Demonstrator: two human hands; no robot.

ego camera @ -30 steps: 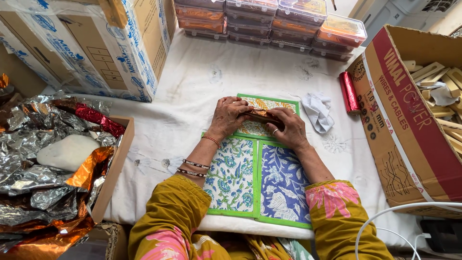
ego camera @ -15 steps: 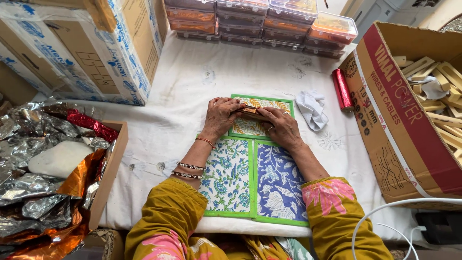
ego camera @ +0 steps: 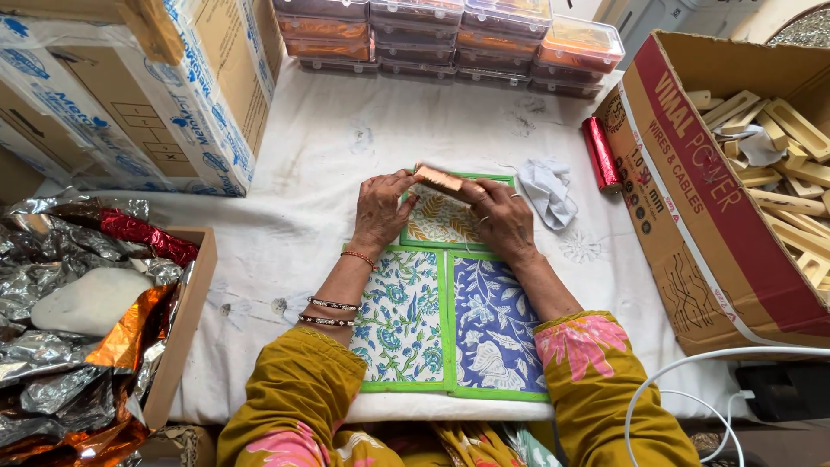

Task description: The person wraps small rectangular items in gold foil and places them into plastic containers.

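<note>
Both hands pinch 1 small copper-foil bar (ego camera: 439,179) above the far edge of the patchwork mat (ego camera: 450,320) on the white-clothed surface (ego camera: 285,207). The left hand (ego camera: 380,212) grips its left end, the right hand (ego camera: 500,218) its right end, fingers closed on it. A red foil roll (ego camera: 599,153) and what seems a crumpled white cloth (ego camera: 546,188) lie just right.

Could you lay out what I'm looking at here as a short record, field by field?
Setting: table under a white cloth
Left hand: grips one end of a small copper foil-wrapped bar
Right hand: holds the bar's other end
Under the hands: patchwork floral mat with green borders
Beside the right hand: crumpled white cloth, red foil roll
Right: cardboard box of wooden blocks
Left: box of crumpled foil sheets
Far edge: stacked clear lidded containers
</note>
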